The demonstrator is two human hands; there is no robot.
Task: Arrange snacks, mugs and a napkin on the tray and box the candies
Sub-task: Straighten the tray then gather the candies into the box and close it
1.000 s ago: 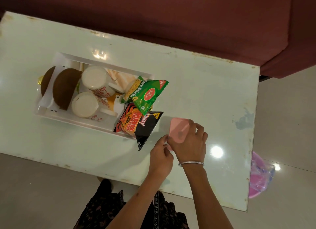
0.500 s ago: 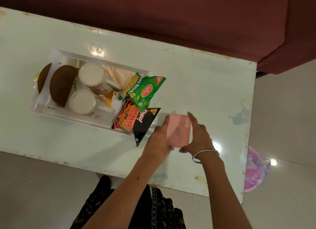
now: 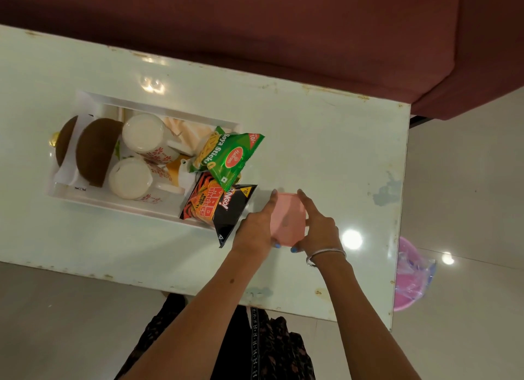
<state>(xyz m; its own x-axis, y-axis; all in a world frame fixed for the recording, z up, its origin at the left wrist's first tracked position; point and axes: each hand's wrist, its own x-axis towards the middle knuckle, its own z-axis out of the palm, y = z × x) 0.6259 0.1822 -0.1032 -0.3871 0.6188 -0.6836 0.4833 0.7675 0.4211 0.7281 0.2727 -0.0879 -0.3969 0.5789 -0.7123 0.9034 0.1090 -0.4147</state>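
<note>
- Two hands frame a small pink box (image 3: pixel 287 219) on the pale tabletop (image 3: pixel 326 141): our left hand (image 3: pixel 255 228) presses its left side, our right hand (image 3: pixel 319 228) its right, fingers curled round it between them.
- At nine o'clock from the box, just beside it, sits the white tray (image 3: pixel 93 194), already loaded, by our reading.
- On the tray: two white mugs (image 3: pixel 141 134) with red floral print, a peach napkin (image 3: pixel 184 130) at the twelve o'clock rim, and a green soya-sticks packet (image 3: pixel 229 158) overlapping a black-and-orange chips packet (image 3: pixel 218 206) that spills over the three o'clock edge.
- Brown rounded pieces (image 3: pixel 95 150) lie at the tray's nine o'clock end; what they are we cannot tell.
- No candies show loose; we judge them boxed, with only the closing or placing of the box left.
</note>
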